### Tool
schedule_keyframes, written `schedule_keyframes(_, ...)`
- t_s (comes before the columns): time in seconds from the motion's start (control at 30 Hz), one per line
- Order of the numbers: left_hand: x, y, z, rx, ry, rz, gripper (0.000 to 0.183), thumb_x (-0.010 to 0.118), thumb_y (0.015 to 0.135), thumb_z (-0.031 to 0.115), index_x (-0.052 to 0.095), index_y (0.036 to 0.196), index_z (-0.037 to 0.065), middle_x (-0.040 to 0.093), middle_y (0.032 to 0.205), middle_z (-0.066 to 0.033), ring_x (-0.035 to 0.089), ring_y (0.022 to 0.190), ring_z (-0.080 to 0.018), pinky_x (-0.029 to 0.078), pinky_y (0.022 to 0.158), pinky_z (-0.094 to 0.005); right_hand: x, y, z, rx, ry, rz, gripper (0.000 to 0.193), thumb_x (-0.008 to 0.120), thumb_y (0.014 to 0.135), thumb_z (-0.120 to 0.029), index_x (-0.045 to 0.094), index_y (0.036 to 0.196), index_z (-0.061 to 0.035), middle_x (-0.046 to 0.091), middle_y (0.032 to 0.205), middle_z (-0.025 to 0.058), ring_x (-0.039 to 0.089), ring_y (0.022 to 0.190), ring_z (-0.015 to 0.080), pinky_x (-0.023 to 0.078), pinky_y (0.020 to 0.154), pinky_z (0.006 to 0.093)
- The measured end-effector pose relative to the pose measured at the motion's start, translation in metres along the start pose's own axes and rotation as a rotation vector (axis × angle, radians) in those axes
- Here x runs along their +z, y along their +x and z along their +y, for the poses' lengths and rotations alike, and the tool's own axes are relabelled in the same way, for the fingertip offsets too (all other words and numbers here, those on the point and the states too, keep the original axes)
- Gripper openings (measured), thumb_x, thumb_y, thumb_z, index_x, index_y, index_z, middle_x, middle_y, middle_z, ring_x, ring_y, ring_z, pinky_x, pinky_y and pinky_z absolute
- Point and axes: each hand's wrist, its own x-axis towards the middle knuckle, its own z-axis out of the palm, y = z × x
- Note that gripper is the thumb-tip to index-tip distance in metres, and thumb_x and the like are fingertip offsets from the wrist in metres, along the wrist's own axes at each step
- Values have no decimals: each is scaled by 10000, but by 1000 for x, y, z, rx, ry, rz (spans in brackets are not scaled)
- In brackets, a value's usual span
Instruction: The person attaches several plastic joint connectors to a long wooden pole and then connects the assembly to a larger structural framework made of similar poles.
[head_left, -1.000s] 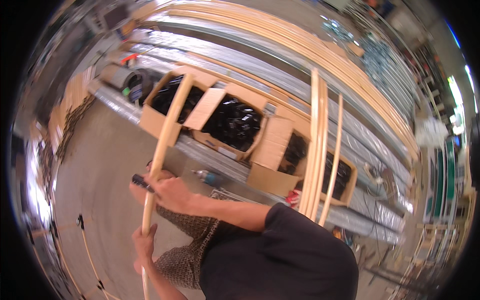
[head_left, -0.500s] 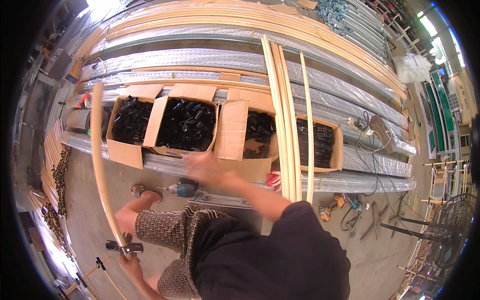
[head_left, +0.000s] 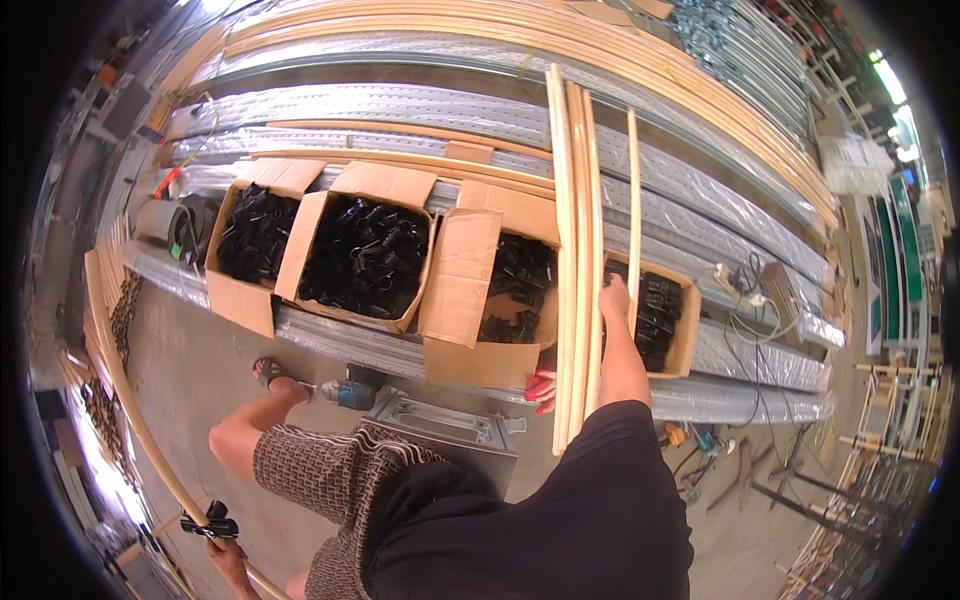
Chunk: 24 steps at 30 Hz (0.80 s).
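Observation:
Down at the lower left, my left hand (head_left: 230, 560) is closed round a long beige pipe (head_left: 140, 412) that slants up to the left. Just above the hand, a black pipe joint (head_left: 209, 520) sits around this pipe. My right hand (head_left: 614, 298) reaches over the near-left side of the rightmost cardboard box (head_left: 683, 340), between the bundle of beige pipes (head_left: 567, 280) and a single thin pipe (head_left: 634, 200). Stacked black fittings (head_left: 658, 310) fill that box. The right fingertips are too small and partly hidden to show whether they grip anything.
Three more open boxes hold black fittings (head_left: 365, 255). A cordless drill (head_left: 350, 391) rests by a grey metal stool (head_left: 450, 425). A red glove (head_left: 541, 390) lies beside the pipe bundle. Wrapped metal profiles (head_left: 350, 110) lie behind, with cables (head_left: 752, 310) at right.
My right hand has swung from the middle boxes to the rightmost box. My left hand and its pipe have moved down and left. The view has shifted slightly.

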Motion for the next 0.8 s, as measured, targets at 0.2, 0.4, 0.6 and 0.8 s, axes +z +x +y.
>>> schedule_keyframes(0.2, -69, -8, -95, -92, 189, 152, 181, 454, 990, 163, 538, 925, 16, 541, 647, -54, 533, 483, -154, 421, 419, -303, 12, 24, 41, -445, -388, 17, 524, 603, 913, -264, 525, 1300, 81, 568, 1287, 320, 557, 1190, 468, 453, 1023, 503)
schedule_keyframes(0.4, -61, -24, -44, -122, 36, 134, 39, 553, 903, 77, 527, 904, 48, 524, 607, -14, 516, 469, -107, 422, 421, -272, 4, 26, 59, -205, -623, -97, 218, 511, 942, -69, 617, 1067, 75, 668, 1072, 281, 646, 1000, 417, 501, 915, 491)
schedule_keyframes(0.6, -64, -42, -15, -170, 17, 108, 73, 568, 853, 16, 533, 916, 26, 520, 614, -15, 507, 470, -98, 421, 424, -257, -20, 0, 27, -341, -647, -204, 247, 553, 956, -126, 560, 1084, 85, 678, 985, 317, 678, 939, 458, 558, 819, 500)
schedule_keyframes(0.8, -32, -26, 5, -154, 50, 11, 47, 574, 862, 20, 572, 909, 19, 533, 627, 12, 488, 467, -72, 400, 409, -247, -44, -2, 32, -187, -418, -103, 322, 706, 847, -185, 573, 963, 85, 677, 920, 324, 698, 834, 444, 583, 747, 467)
